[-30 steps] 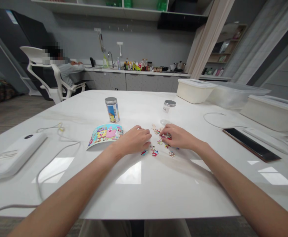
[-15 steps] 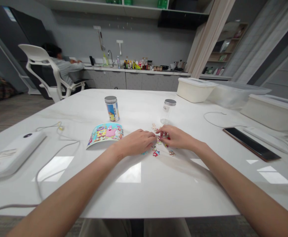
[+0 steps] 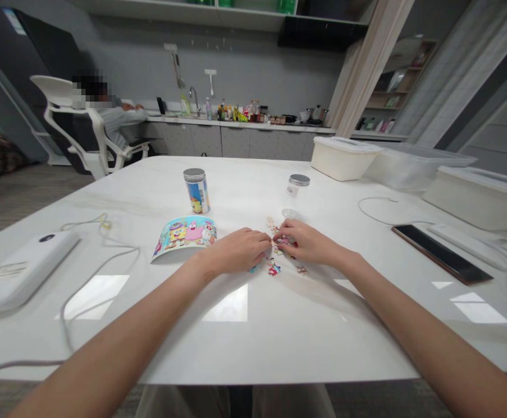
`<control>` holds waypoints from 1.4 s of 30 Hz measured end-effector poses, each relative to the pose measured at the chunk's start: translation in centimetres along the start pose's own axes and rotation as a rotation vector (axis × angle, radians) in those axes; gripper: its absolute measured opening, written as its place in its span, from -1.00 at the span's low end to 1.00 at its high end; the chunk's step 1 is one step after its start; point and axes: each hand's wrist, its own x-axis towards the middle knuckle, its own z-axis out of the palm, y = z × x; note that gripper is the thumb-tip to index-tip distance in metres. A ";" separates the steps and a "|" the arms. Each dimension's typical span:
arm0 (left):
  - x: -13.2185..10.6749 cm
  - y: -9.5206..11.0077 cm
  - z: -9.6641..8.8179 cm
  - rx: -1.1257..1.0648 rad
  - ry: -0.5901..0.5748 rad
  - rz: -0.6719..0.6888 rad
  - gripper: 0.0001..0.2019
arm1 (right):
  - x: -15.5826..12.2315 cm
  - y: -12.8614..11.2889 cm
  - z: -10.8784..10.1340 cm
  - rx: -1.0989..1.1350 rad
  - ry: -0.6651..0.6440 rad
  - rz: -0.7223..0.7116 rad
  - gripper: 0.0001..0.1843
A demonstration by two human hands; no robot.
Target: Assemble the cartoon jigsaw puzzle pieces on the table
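Small, flat jigsaw pieces of multicoloured printed card (image 3: 274, 269) lie in a loose cluster on the table, between and partly under the person's two bare hands. The left hand (image 3: 248, 249), on the cluster's left side, has its fingers curled together and pointing inward; its fingertips are mostly hidden, so whether they pinch a piece cannot be told. The right hand (image 3: 303, 241) arches over the pieces from the other side, thumb and fingers bent and slightly spread, the tips down among them; whether it grips one is also unclear. The fingertips of the two hands are very near each other. Left of the cluster stands a curved, glossy sheet printed with cartoon figures (image 3: 188, 232), and behind it a cylindrical jar with a blue-and-yellow label and silver lid (image 3: 198, 194). A clear, silver-lidded jar (image 3: 296, 194) stands beyond the right hand. The glossy white tabletop (image 3: 279, 342) also bears a flat black phone-like device (image 3: 442, 253) at right. Farther back, a person in a grey top (image 3: 120, 125) sits near a grey kitchen counter (image 3: 253, 142).
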 end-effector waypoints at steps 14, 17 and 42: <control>1.1 0.3 1.4 0.005 0.130 -0.215 -0.86 | 0.2 -0.6 0.5 0.030 -0.019 0.020 -0.84; 1.3 0.4 1.6 -0.018 0.144 -0.238 -0.88 | 0.2 -0.5 0.6 0.046 -0.017 0.023 -0.85; 1.2 0.9 1.6 0.020 0.122 -0.210 -0.89 | 0.4 -0.1 1.1 0.087 -0.011 0.042 -0.88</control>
